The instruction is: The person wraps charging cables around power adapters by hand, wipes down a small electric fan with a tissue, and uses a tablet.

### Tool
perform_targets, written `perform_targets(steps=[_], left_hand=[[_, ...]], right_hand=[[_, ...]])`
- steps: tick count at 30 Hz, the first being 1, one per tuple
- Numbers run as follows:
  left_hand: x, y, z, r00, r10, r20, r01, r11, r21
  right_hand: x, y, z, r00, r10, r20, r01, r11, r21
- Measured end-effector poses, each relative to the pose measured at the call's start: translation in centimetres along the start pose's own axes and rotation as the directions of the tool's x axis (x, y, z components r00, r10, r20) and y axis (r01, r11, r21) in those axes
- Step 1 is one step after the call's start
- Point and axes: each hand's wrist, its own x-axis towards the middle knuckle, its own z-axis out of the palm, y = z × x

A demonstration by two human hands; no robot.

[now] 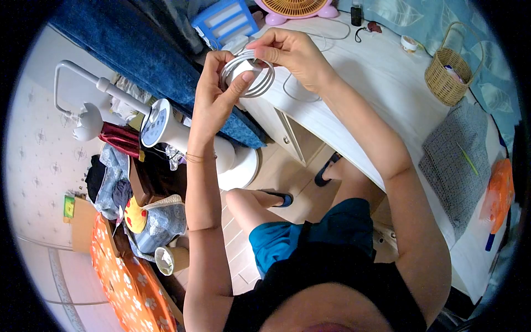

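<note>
A white cable (267, 84) is coiled in several loops in front of me, above the near left edge of the white desk. My left hand (217, 91) is closed around the coil, with the thumb across its lower side. At the top of the loops, my right hand (285, 55) pinches the cable between thumb and fingers. A white piece shows inside the loops, but I cannot make out what it is. A slack length of pale cord hangs below my right hand over the desk.
The white desk (381, 72) carries a wicker basket (447, 72), a grey woven mat (459, 160), an orange bag (499, 191), a roll of tape (409, 44) and a pink fan (296, 8). A white floor lamp (182, 133) stands left, near a blue curtain (149, 66).
</note>
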Motion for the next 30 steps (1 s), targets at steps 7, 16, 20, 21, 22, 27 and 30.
perform_targets(steps=[7,16,20,21,22,27,30], left_hand=[[-0.7,0.7,0.6,0.989,0.120,-0.092,-0.121,0.993,-0.003],[-0.9,0.8,0.4,0.968,0.244,-0.055,-0.228,0.950,0.214],[-0.9,1.2,0.4,0.972,0.233,-0.024,-0.223,0.953,0.205],[-0.7,1.1,0.5,0.978,0.205,-0.035,-0.199,0.972,0.125],[-0.5,0.8,0.5,0.984,0.176,-0.043,-0.174,0.984,0.043],[-0.4,2.4,-0.1,0.990,-0.144,0.003,0.143,0.988,0.053],[-0.7,2.5,-0.3,1.000,-0.021,0.008,0.021,1.000,0.002]], right_hand=[[0.1,-0.7,-0.4,0.985,-0.010,0.171,-0.007,0.995,0.098],[0.1,-1.5,-0.9,0.966,-0.017,0.257,0.030,0.999,-0.045],[0.0,-2.1,-1.3,0.951,0.009,0.310,-0.004,1.000,-0.014],[-0.1,-1.9,-1.2,0.964,0.000,0.267,0.004,1.000,-0.013],[-0.1,-1.5,-0.9,0.975,-0.009,0.223,0.012,1.000,-0.012],[0.0,-0.4,0.3,0.992,-0.098,0.077,0.110,0.979,-0.174],[-0.2,-0.6,0.3,0.994,-0.001,0.113,0.006,0.999,-0.046]])
